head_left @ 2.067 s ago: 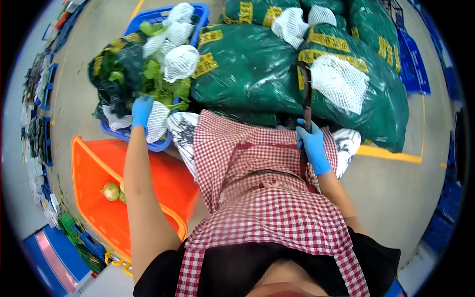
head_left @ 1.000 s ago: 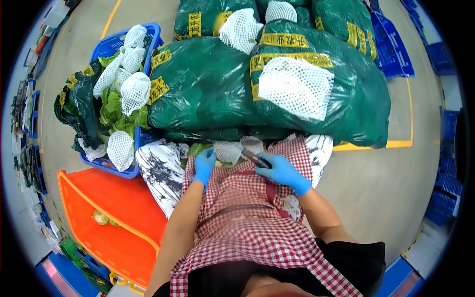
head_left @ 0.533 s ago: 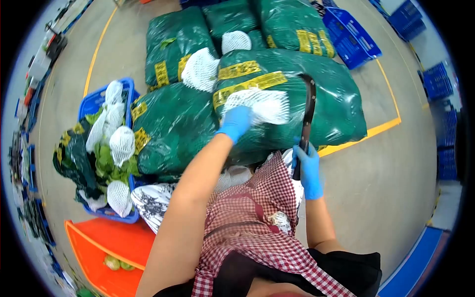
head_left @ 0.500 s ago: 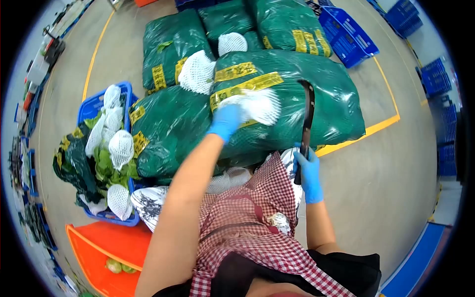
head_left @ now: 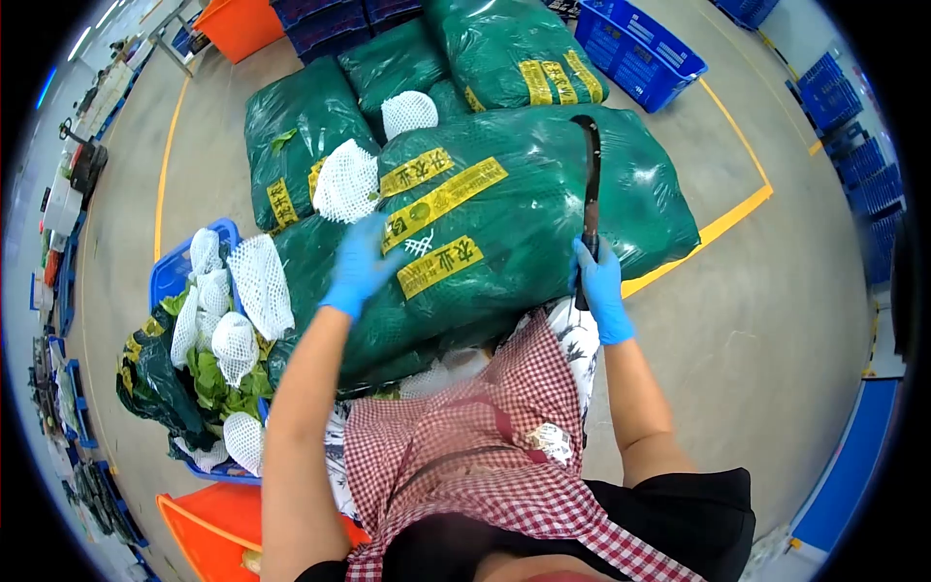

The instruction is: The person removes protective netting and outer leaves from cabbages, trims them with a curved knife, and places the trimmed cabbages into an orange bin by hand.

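My left hand (head_left: 359,267), in a blue glove, is open with its fingers spread over the near green plastic bag (head_left: 524,194), holding nothing. Gripped in my blue-gloved right hand (head_left: 604,291) is a curved knife (head_left: 593,179), its dark hooked blade pointing away from me over the bag's right part. A white foam net (head_left: 260,286) is left of my left hand, between the bag and a blue crate. Another white foam net (head_left: 346,181) lies just beyond my left fingers. Yellow printed tape (head_left: 446,202) crosses the bag, with a small white net scrap (head_left: 419,242) beside it.
The blue crate (head_left: 231,233) at left holds leafy greens (head_left: 218,383), white nets and a crumpled green bag (head_left: 160,378). More full green bags (head_left: 301,126) are stacked beyond. An orange bin (head_left: 213,524) stands at lower left, a blue basket (head_left: 640,53) at far right.
My left hand has moved left and let go of the white foam net, which now appears by the blue crate. My right hand still holds the knife. The view has shifted.
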`<act>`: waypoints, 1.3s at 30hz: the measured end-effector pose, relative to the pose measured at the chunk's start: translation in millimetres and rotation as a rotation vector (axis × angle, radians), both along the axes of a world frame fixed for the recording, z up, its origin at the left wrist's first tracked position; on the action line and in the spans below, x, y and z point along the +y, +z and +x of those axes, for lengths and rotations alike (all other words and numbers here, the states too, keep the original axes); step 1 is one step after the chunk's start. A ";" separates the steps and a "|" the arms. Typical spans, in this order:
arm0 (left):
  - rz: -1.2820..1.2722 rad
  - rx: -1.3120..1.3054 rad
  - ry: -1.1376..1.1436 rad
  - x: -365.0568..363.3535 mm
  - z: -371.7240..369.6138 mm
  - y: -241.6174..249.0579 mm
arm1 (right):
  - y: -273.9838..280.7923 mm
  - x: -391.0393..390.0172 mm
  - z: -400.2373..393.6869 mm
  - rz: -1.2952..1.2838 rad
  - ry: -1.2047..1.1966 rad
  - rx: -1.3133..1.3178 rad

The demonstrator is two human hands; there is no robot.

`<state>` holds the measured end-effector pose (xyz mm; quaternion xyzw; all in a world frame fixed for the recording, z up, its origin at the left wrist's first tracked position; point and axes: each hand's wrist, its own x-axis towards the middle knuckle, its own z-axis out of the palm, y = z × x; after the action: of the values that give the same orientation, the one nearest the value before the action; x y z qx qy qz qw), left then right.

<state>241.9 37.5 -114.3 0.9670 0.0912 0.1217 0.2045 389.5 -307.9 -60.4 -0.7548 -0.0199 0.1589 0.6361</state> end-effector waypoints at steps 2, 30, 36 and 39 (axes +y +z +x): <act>-0.031 0.018 -0.061 -47.1 45.1 -2.4 | -3.3 -9.0 6.2 -0.057 -0.029 -0.049; 0.334 0.207 -0.347 -129.0 155.6 -1.7 | -27.5 -75.9 -147.8 -0.489 0.112 -0.111; 0.437 0.331 -0.413 -116.4 139.5 18.8 | -30.3 -33.5 -86.3 -0.460 0.168 -0.284; 0.435 0.275 -0.466 -115.9 144.5 25.2 | -47.9 -28.6 -84.4 -0.492 0.200 -0.237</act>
<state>386.5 -78.4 -89.1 0.9901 -0.1336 -0.0430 0.0017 305.1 -336.5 -108.3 -0.8941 -0.1292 0.1314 0.4082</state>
